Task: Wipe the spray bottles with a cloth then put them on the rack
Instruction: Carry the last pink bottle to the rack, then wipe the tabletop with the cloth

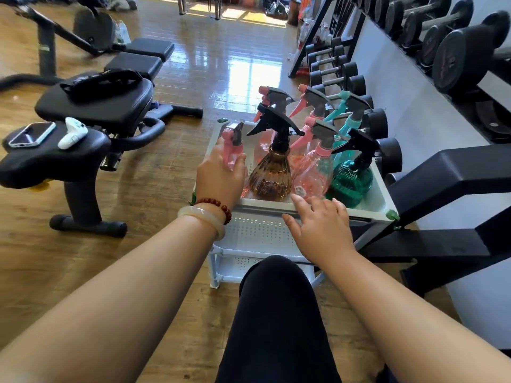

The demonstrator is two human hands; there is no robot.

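Observation:
A white tiered rack stands on the floor in front of me, its top tray full of several spray bottles. My left hand grips a pink spray bottle at the tray's left side. Beside it stand a brown ribbed bottle with a black trigger, a pink bottle and a green ribbed bottle; more pink and teal bottles stand behind. My right hand rests with spread fingers on the tray's front edge. No cloth is in view.
A black weight bench stands to the left, with a phone and a white controller on its seat. Dumbbells line a rack on the right. My knee is just below the white rack. The floor is wood.

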